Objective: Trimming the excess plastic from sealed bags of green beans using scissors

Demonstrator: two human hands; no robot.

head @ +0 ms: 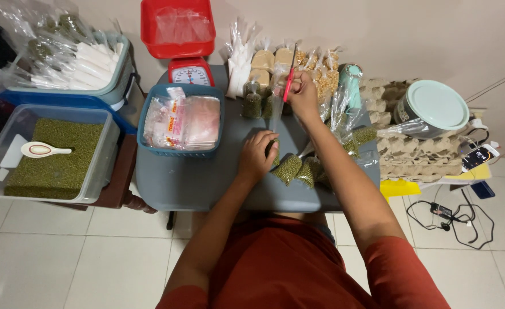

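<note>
1. The tub of green beans, well left of the grey surface, looks far from emptied.
2. Several filled packets lie near me on that surface.
3. My left hand clamps one bean bag down; my right hand grips red scissors at its top.

A home packing corner: tiled floor, small grey table, red kitchen scale, stacked egg trays.

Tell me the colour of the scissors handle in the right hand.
Red, in the head view: scissors handle, right hand.
</note>
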